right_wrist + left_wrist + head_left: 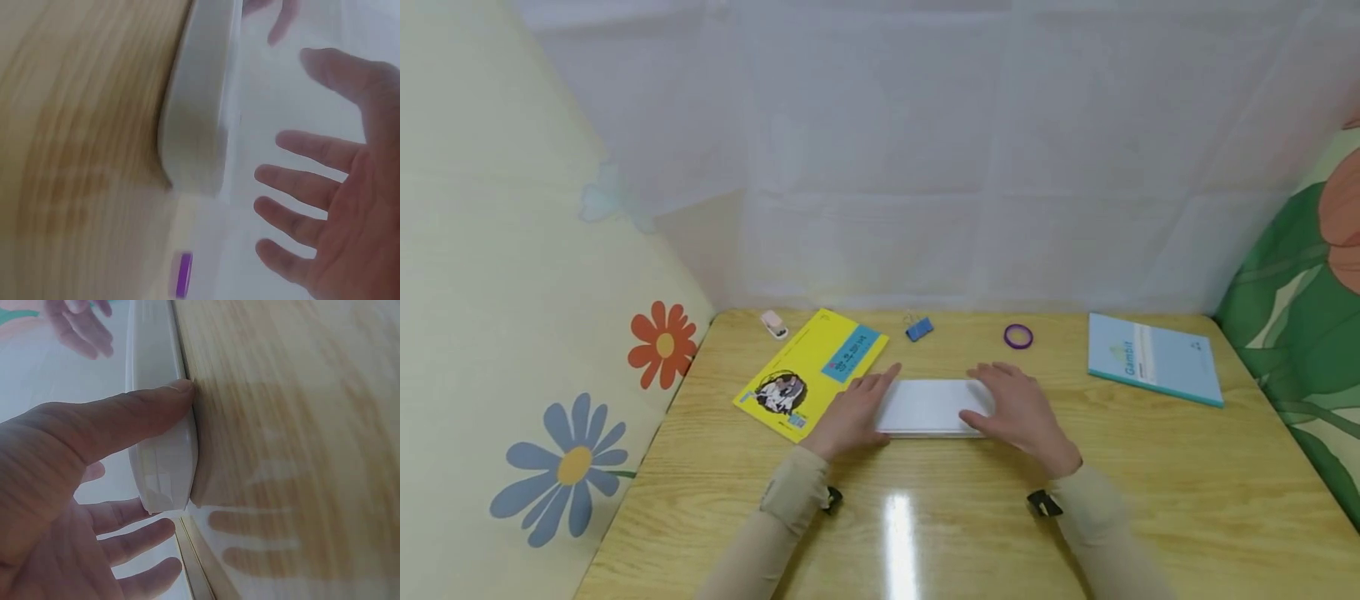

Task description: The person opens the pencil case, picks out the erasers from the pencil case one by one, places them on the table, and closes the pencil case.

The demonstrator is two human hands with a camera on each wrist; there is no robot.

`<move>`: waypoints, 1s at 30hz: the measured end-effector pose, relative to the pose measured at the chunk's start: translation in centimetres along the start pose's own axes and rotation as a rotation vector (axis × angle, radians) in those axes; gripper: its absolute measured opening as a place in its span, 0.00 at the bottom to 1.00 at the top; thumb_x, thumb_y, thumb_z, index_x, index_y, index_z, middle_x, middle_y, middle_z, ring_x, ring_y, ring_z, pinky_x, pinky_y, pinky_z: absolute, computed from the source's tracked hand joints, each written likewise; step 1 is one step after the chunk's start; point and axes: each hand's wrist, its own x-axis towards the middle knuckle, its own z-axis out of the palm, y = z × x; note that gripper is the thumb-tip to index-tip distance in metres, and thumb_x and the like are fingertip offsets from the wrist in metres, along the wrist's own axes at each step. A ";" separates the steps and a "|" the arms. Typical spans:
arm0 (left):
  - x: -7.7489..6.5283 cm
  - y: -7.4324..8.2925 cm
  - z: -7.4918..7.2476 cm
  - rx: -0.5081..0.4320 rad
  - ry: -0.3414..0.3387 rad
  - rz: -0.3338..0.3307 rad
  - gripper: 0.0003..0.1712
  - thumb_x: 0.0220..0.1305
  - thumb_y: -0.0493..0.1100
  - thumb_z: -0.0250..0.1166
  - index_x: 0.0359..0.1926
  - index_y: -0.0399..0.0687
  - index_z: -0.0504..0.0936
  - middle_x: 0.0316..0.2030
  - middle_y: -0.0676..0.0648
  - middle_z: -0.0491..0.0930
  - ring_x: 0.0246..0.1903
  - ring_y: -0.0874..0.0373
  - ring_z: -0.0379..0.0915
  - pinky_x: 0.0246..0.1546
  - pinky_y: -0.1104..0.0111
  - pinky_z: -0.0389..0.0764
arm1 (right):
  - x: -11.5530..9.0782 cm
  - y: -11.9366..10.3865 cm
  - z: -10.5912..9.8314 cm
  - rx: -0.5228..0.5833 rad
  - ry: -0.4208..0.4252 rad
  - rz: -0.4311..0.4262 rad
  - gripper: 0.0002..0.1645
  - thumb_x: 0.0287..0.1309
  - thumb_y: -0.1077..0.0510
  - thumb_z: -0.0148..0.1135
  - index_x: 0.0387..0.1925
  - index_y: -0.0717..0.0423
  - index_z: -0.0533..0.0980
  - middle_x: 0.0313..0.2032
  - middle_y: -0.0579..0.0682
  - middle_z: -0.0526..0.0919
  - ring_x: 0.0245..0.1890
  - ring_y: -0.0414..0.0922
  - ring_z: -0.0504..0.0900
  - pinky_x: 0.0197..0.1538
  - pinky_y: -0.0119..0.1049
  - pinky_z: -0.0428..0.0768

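Observation:
A flat white box [928,407] with rounded ends lies on the table in the head view. At its left end is my left hand [853,410]. The left wrist view shows the thumb [147,415] laid across the box's near side, one fingertip touching its end, and the other fingers spread loosely. My right hand [1018,408] is spread over the right end. In the right wrist view its fingers [300,184] are apart from the box [194,106], with nothing between them. A yellow book [820,367] lies beside the left hand.
Along the back of the wooden table [970,533] lie a small pink-and-white object [774,324], a blue binder clip [919,328] and a purple ring [1018,337]. A light-blue book [1172,358] lies to the right. A white sheet [880,150] hangs behind the table.

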 end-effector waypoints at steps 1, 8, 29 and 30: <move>0.0 0.0 0.0 -0.002 -0.001 -0.003 0.69 0.43 0.44 0.84 0.81 0.52 0.51 0.70 0.38 0.70 0.66 0.39 0.68 0.65 0.45 0.76 | 0.2 -0.5 0.2 -0.006 -0.029 -0.016 0.39 0.56 0.39 0.71 0.64 0.55 0.76 0.65 0.59 0.79 0.67 0.62 0.73 0.62 0.67 0.76; -0.1 0.0 0.1 -0.019 -0.010 -0.016 0.67 0.45 0.43 0.83 0.81 0.54 0.51 0.70 0.39 0.69 0.66 0.40 0.68 0.64 0.46 0.77 | 1.2 -3.0 1.5 -0.034 -0.131 -0.063 0.41 0.51 0.43 0.77 0.65 0.52 0.76 0.68 0.58 0.76 0.68 0.59 0.72 0.64 0.64 0.76; -0.1 0.0 0.1 -0.150 -0.038 -0.064 0.64 0.48 0.39 0.81 0.81 0.50 0.52 0.71 0.36 0.67 0.66 0.42 0.71 0.67 0.52 0.76 | 1.3 -5.2 2.9 -0.470 -0.103 -0.287 0.28 0.57 0.49 0.70 0.57 0.58 0.79 0.57 0.57 0.84 0.53 0.56 0.85 0.32 0.43 0.88; -0.1 0.0 0.2 -0.148 -0.040 -0.066 0.63 0.48 0.39 0.80 0.80 0.49 0.52 0.71 0.36 0.67 0.66 0.42 0.72 0.67 0.52 0.76 | 1.4 -5.3 2.8 -0.479 -0.114 -0.294 0.28 0.59 0.49 0.69 0.57 0.59 0.79 0.57 0.58 0.84 0.53 0.56 0.85 0.31 0.43 0.88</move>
